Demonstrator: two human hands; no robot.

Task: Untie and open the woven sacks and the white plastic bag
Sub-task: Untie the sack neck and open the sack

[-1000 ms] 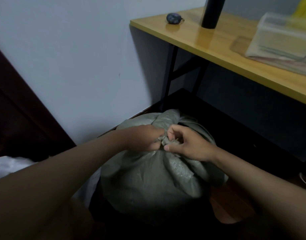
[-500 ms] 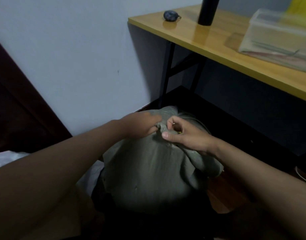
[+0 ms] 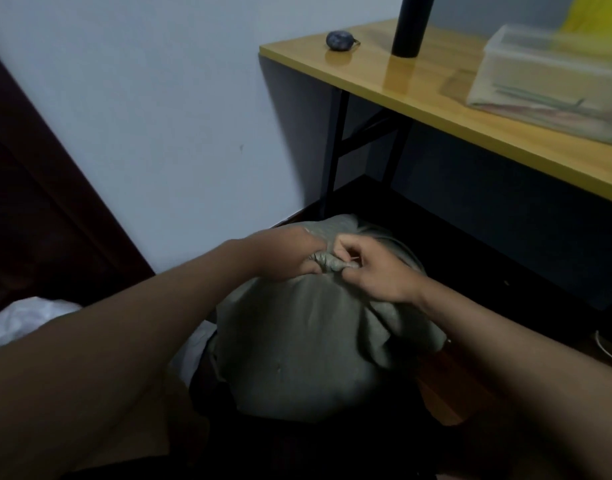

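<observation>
Woven sack sits on the floor beside the surface, its neck knot unopened. We clamp left hand and right hand grips on it; next, loosen the tie.

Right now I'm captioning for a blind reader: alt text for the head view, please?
Both hands, left hand and right hand, pinch the knotted neck of a grey-green woven sack on the floor beside a yellow-topped table.
</observation>
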